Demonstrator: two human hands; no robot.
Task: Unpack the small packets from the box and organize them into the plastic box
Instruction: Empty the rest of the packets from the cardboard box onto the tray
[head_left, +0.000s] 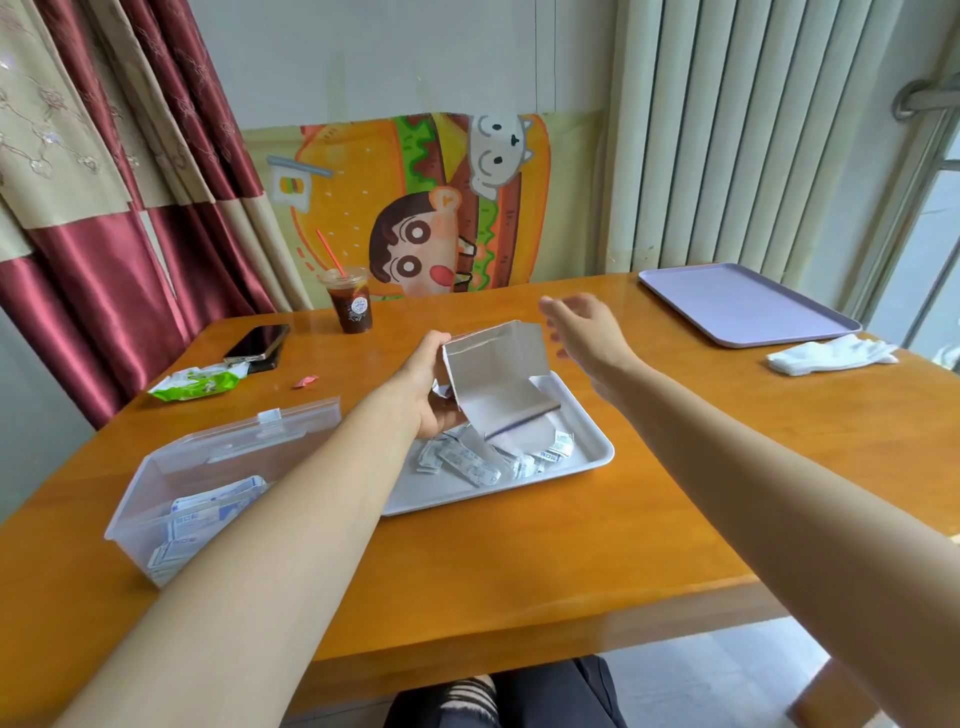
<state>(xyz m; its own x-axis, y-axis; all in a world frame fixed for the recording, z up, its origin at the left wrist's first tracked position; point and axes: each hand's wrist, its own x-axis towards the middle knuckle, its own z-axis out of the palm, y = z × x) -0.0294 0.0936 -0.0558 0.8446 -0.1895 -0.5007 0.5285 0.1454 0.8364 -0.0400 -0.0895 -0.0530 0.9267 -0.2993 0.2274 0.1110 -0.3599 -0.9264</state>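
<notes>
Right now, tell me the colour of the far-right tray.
The tray is pale lilac, shown best in the head view.

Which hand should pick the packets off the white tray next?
Probably the right. The right hand hovers open and holds nothing near the tray, while the left hand grips the tipped box over the packets.

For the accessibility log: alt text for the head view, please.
The left hand tips a cardboard box over a white tray, small packets lying beneath; the right hand hovers open beside it. A clear plastic box at left already holds more.
</notes>
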